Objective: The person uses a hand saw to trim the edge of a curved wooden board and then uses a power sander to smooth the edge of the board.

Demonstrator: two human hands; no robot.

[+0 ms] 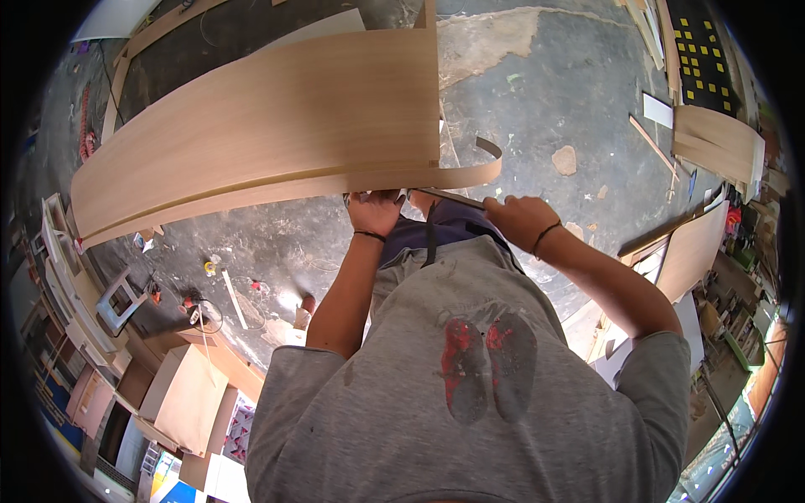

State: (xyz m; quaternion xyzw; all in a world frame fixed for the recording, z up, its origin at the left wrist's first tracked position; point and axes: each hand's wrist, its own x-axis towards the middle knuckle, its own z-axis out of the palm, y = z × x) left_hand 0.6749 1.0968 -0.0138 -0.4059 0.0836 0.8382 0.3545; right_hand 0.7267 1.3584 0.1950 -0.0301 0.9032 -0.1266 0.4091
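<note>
A large light-wood panel stretches in front of me. Along its near edge runs a thin wood-coloured edging strip, whose loose end curls up past the panel's right corner. My left hand is closed on the near edge at the strip, its fingertips partly hidden there. In my closed right hand is the end of a long, thin, flat file-like tool. The tool points left toward the panel's right corner, just below the strip; its exact kind is unclear.
A blue-grey frame, a roll of yellow tape and a narrow stick lie on the floor at left. Wooden boxes stand at lower left. At right are a curved panel, a thin batten and a leaning board.
</note>
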